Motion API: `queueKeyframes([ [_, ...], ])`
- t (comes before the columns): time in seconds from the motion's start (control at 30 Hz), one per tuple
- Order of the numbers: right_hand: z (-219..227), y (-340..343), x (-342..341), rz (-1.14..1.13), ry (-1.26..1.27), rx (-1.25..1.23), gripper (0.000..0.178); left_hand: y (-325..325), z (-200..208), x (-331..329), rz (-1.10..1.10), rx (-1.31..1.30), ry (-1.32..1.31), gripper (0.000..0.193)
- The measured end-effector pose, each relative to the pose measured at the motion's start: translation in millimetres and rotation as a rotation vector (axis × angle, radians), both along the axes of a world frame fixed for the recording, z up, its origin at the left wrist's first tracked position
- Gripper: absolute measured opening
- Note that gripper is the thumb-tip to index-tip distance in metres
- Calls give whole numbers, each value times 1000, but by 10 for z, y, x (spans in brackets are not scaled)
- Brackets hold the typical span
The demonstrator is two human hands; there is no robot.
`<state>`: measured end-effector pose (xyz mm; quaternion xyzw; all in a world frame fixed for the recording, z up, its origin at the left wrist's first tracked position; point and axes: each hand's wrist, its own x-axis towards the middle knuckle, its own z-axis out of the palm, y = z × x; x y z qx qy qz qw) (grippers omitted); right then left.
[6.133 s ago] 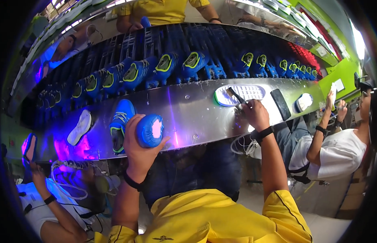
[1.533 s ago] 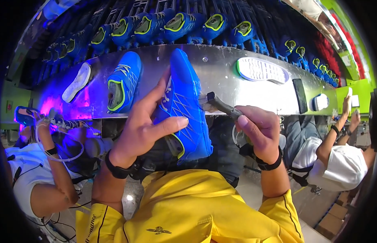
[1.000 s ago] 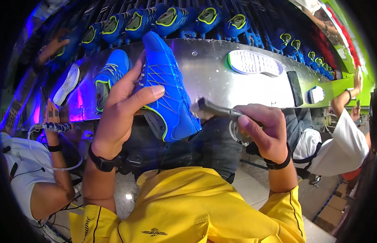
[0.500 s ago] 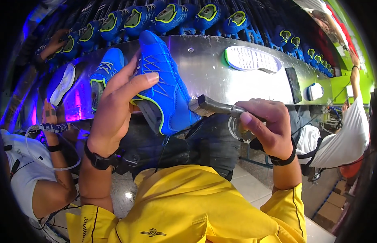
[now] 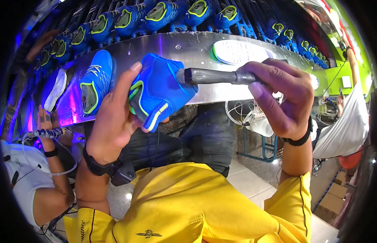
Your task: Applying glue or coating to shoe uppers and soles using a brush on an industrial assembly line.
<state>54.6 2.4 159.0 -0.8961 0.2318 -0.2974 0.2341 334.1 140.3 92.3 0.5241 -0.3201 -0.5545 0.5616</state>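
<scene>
My left hand [image 5: 113,117] grips a blue shoe upper [image 5: 166,87] with a lime-green collar, tilted so its heel, with a pale stripe, points down toward me. The fingers behind the upper are mostly hidden. In my right hand [image 5: 288,97], a dark-handled brush [image 5: 217,76] is pinched near its end. Its bristles touch the upper's lower edge on the right side. Left of the held upper, a second blue shoe upper [image 5: 100,73] with pale laces lies on the metal table [image 5: 156,43]. Beyond the brush rests a white sole [image 5: 239,52], partly hidden by my right hand.
Along the table's far side runs a line of blue shoe uppers [image 5: 158,13] on stands. Another pale sole [image 5: 56,89] lies at the left. A co-worker's arm [image 5: 54,182] is close on my left; another person's white sleeve [image 5: 346,131] shows at the right.
The held upper has turned and tipped, bringing its heel and side into view in place of its laced top. My right hand and the brush have moved up and right. The line of uppers has shifted left.
</scene>
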Motion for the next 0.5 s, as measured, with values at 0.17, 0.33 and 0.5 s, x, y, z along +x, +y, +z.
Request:
queueKeyframes([
  [0.17,45,-181,-7,82,47,-143,37,23,-135,66,-258,140,122,62],
  [0.33,-113,-312,-35,156,-90,-133,33,12,-307,68,-255,367,741,55],
  [0.5,-283,-299,-65,151,-193,19,29,59,-333,-44,-305,405,1028,56],
])
